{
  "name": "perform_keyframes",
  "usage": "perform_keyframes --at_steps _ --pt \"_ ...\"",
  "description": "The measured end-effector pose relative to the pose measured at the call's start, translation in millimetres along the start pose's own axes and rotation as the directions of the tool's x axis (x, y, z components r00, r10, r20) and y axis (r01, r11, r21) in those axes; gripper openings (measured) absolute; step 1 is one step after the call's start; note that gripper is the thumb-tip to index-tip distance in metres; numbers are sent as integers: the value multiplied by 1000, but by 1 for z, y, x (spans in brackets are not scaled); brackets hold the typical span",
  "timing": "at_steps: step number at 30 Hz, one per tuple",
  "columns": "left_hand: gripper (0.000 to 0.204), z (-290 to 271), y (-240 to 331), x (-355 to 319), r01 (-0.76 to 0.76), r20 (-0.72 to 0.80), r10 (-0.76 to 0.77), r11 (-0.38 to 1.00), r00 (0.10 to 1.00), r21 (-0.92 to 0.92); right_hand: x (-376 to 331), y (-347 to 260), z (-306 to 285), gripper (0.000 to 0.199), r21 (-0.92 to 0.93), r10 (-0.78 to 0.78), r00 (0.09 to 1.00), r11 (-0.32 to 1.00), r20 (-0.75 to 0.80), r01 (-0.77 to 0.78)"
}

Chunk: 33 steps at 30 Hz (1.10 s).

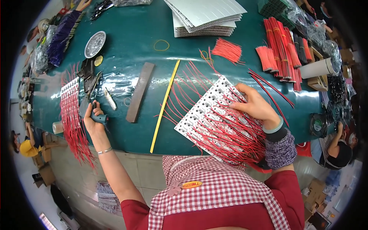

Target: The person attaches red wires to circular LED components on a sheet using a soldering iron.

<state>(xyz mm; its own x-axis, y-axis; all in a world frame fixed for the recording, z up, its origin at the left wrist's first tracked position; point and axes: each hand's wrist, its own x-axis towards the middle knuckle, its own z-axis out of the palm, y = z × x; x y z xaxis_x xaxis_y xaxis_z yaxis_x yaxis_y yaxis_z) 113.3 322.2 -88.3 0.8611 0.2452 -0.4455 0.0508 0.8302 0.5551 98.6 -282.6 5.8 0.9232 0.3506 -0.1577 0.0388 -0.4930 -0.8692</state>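
Observation:
My left hand (95, 117) is wrapped round a gun-shaped hand tool (101, 118) with a teal handle, beside a black stand (88, 71) on the table. The tool's front end is hard to tell apart from the stand. On the right, my right hand (257, 104) grips the upper right edge of a white circuit board panel (201, 105), thumb on top. Rows of small parts cover the panel, and many red wires (230, 132) fan out from it toward my apron. The panel lies tilted at the table's front edge.
A second wired panel (69, 96) hangs over the front edge at left. Between the panels lie a yellow strip (165, 107), a dark bar (140, 92) and a small knife-like tool (110, 99). Stacked boards (207, 17) and red wire bundles (281, 50) stand farther back.

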Motion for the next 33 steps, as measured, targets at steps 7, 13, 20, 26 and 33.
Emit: perform_keyframes --at_steps 7,13,20,26,33 --pt "25 25 -8 -23 -101 -146 111 992 983 71 -5 -32 -11 28 284 102 994 953 42 -109" --pt "21 42 -32 -33 -262 -280 343 921 896 290 -26 -50 -67 51 473 42 989 881 -142 30" --pt "28 38 -25 -41 -241 -360 377 898 854 369 19 -67 -94 51 529 -131 950 804 -285 270" --pt "29 18 -27 -26 -295 -218 284 955 934 -18 90 -135 -38 37 601 -248 952 738 -180 306" --pt "24 40 -32 -20 -427 -422 452 890 786 159 158 -181 48 33 746 -220 975 652 16 135"
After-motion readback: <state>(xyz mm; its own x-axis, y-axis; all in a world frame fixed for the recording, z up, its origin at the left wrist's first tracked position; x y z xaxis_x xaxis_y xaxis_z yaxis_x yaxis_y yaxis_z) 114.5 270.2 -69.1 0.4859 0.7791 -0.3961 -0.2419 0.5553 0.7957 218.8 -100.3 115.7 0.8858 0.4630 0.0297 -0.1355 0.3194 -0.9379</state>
